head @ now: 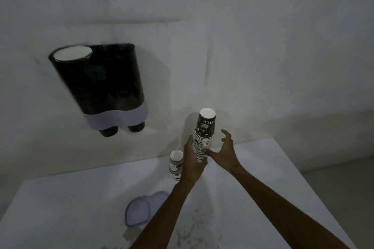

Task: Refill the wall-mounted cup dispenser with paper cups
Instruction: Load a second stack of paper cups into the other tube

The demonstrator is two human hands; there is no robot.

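Observation:
A black two-tube cup dispenser [101,85] with a pale lower band hangs on the wall at the left. Its left tube shows a white cup bottom at the top, and dark cups poke out below both tubes. My left hand [192,161] grips the lower part of a tall upside-down stack of printed paper cups [203,133], held above the table. My right hand [224,151] is beside the stack, fingers spread, its thumb touching the stack's side. A shorter cup stack [175,164] stands on the table just left of my left hand.
A white table [273,168] fills the lower view, pushed against a pale wall. The dispenser's pale double-lobed lid [141,208] lies flat on the table near my left forearm. Dark specks mark the table's front part.

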